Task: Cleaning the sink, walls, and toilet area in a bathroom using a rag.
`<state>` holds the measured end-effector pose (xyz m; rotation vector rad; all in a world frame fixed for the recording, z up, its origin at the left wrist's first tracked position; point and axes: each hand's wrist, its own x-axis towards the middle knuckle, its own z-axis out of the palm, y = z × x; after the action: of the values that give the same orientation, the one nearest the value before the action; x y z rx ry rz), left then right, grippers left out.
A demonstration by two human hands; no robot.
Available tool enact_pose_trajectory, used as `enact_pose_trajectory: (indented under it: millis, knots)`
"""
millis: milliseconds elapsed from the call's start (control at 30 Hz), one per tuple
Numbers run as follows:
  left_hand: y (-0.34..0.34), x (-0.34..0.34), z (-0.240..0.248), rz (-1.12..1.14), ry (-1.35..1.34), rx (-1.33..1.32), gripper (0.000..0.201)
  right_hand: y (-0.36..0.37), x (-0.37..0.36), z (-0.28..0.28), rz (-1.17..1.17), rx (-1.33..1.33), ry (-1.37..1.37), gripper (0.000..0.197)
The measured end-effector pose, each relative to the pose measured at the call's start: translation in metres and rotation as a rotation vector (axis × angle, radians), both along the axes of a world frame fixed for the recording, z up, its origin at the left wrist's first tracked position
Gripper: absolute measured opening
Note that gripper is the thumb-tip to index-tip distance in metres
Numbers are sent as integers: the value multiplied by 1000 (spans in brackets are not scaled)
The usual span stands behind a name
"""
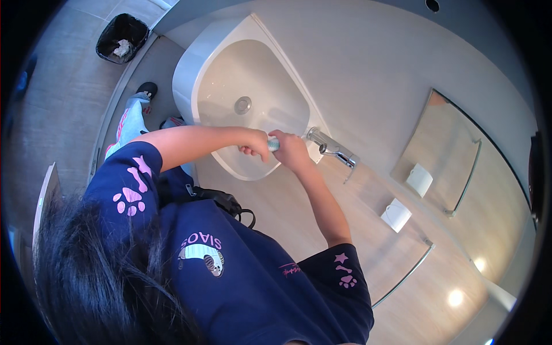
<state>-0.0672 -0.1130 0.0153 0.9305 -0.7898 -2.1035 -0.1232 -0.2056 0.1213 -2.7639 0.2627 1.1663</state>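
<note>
My left hand (255,144) and my right hand (291,151) are close together over the near rim of a white sink (185,75). Both are closed around a small pale blue-and-white, cloth-like bundle (273,144). Only a short stretch of it shows between my fists; the rest is hidden in them. A chrome tap (333,150) sits on the sink's right corner, just beyond my right hand. The round drain (243,105) lies in the basin, above my left forearm in the picture.
A mirror (454,149) is on the wall at right. Near it are a white paper roll (397,215) and a metal bar (405,275). A black-lined bin (122,37) with crumpled paper stands on the floor at far left. A black bag (221,198) hangs by my waist.
</note>
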Motion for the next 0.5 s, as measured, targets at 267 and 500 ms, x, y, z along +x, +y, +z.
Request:
enact_pose_trajectory:
  millis: [267, 500]
  knots:
    - [-4, 16, 27, -134, -1062, -574, 22, 3, -14, -27, -38, -366, 192, 25]
    - [-13, 22, -11, -53, -1288, -904, 12, 10, -35, -52, -551, 160, 47, 20]
